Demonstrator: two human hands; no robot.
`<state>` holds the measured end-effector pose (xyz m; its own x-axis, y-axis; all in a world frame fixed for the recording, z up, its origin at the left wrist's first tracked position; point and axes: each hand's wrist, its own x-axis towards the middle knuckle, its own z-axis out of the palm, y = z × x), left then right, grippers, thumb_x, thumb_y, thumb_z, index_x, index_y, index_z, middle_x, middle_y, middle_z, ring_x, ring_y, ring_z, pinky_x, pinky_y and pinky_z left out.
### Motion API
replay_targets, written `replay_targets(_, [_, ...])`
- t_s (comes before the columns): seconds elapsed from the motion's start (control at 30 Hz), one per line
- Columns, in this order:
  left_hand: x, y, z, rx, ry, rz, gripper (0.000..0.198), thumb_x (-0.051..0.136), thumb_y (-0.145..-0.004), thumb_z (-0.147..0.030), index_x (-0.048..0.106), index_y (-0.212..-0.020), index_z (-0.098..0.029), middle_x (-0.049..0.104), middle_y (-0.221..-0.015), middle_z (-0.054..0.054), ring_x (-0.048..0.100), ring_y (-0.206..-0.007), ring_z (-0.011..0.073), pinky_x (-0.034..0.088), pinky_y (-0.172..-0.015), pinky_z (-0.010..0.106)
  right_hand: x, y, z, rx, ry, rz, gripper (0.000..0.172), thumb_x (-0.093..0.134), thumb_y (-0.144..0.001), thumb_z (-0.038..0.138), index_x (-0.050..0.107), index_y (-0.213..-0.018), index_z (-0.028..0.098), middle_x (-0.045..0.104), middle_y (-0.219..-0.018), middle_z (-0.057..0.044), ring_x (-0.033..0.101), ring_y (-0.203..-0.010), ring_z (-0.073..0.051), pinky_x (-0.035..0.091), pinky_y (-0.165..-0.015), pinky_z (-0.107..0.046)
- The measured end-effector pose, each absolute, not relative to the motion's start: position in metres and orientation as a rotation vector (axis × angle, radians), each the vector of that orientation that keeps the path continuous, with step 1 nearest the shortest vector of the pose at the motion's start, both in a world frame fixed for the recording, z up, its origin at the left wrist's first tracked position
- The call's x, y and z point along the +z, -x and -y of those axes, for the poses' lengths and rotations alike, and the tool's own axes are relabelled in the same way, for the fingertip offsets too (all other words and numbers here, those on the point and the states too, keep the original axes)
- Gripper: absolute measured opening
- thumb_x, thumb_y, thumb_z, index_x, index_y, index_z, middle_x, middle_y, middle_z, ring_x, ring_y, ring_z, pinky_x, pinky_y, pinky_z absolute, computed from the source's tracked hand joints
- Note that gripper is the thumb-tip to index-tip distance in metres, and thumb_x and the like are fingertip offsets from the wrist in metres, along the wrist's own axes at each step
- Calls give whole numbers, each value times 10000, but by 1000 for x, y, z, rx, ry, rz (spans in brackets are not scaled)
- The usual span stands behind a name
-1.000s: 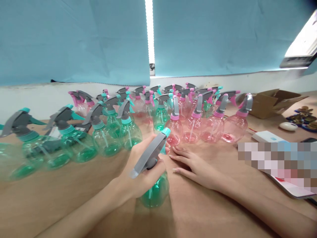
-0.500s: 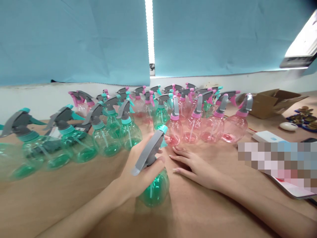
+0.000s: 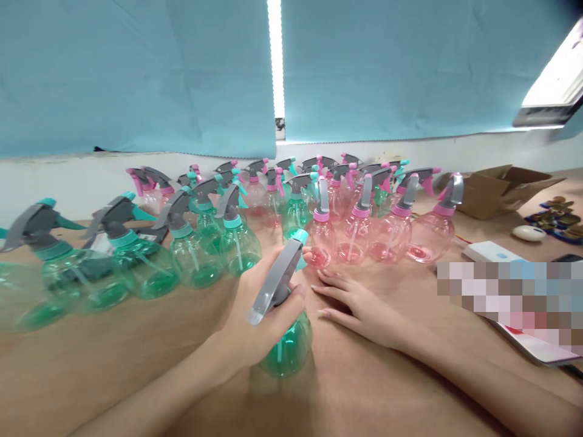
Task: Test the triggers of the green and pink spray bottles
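My left hand (image 3: 257, 303) is wrapped round the neck of a green spray bottle (image 3: 289, 349) with a grey and turquoise trigger head. The bottle stands upright, its nozzle pointing away from me, and the palm hides part of the neck. My right hand (image 3: 353, 306) lies flat on the wooden table (image 3: 364, 388), fingers stretched out toward the bottle and holding nothing. Just beyond it is a front row of pink spray bottles, the closest one (image 3: 321, 243) near my right fingertips. On the left, several green spray bottles (image 3: 195, 261) form another row.
More pink and green spray bottles (image 3: 255, 194) crowd the back of the table. At right are an open cardboard box (image 3: 489, 191), a white computer mouse (image 3: 529, 233), a white box (image 3: 489, 250), gold-coloured objects (image 3: 558, 218) and a blurred-out flat item (image 3: 514, 309). A blue curtain (image 3: 136, 73) hangs behind.
The held green spray bottle has shifted or tilted very slightly in my left hand. My right hand lies in the same place.
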<state>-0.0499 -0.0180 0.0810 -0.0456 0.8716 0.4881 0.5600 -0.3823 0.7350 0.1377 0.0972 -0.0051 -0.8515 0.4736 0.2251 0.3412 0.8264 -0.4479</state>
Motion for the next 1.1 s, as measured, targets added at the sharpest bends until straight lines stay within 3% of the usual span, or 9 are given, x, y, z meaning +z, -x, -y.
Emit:
replay_targets(0.27, [84, 49, 18, 1381, -1899, -1507, 240, 494, -834, -173, 506, -1051, -275, 387, -688, -66, 345, -537, 105, 327, -513, 237, -5, -137, -97, 581, 606, 2649, 520, 515, -935, 507, 547, -1363, 213, 464, -1468, -120, 360, -1393, -313, 331, -1123, -537])
replay_targets(0.63, [85, 50, 19, 1356, -1889, -1580, 195, 520, -822, -209, 516, -1009, -263, 405, -650, -59, 379, -514, 114, 379, -505, 246, -3, -137, -96, 580, 611, 2654, 502, 519, -936, 496, 549, -1362, 231, 481, -1455, -112, 368, -1388, -318, 335, -1118, -550])
replay_targets(0.83, [84, 49, 19, 1353, -1911, -1578, 162, 500, -835, -190, 487, -977, -267, 384, -638, -65, 363, -526, 116, 374, -520, 244, -2, -137, -96, 542, 624, 2703, 534, 497, -946, 499, 542, -1365, 173, 447, -1475, -136, 348, -1398, -319, 318, -1130, -540])
replay_targets(1.1, [84, 51, 20, 1340, -1917, -1572, 130, 495, -851, -200, 475, -964, -261, 382, -653, -61, 354, -530, 115, 374, -521, 245, -3, -137, -96, 557, 614, 2666, 518, 520, -934, 505, 542, -1366, 221, 467, -1466, -115, 361, -1393, -313, 318, -1128, -546])
